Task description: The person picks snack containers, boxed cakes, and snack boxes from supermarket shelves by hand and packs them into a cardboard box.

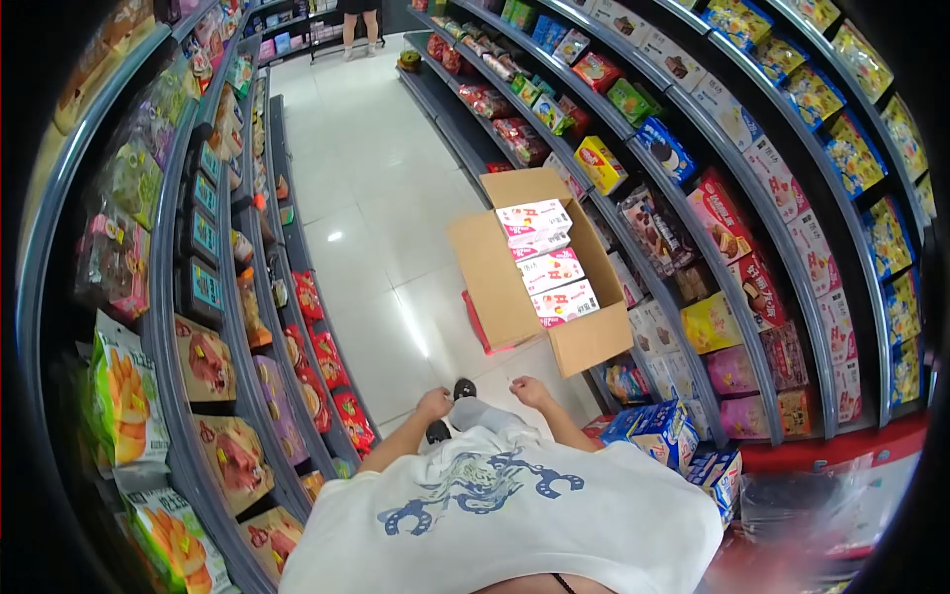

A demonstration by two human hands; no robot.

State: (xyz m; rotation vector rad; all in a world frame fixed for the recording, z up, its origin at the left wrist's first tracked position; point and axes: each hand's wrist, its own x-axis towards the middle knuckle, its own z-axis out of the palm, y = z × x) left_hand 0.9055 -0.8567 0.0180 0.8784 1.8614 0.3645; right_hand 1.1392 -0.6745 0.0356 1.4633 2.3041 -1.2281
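My left hand [435, 404] is low in front of my body with its fingers curled closed; anything inside is too small to make out. To its right, my right hand [531, 392] is closed in a pinch, and what it may hold cannot be made out. Beyond my hands stands an open cardboard carton [479, 252], its flaps folded outward. White and pink printed boxes [560, 303] are packed inside it, with gaps along the side. Neither hand touches the carton, though my right hand is the nearer one.
Tiled floor [366, 228] runs up the aisle between a left shelf [170, 327] of snack bags and a right shelf [683, 368] of boxed sweets. Blue boxes [653, 433] stand by my right side. At the far end a person's legs [359, 33] show.
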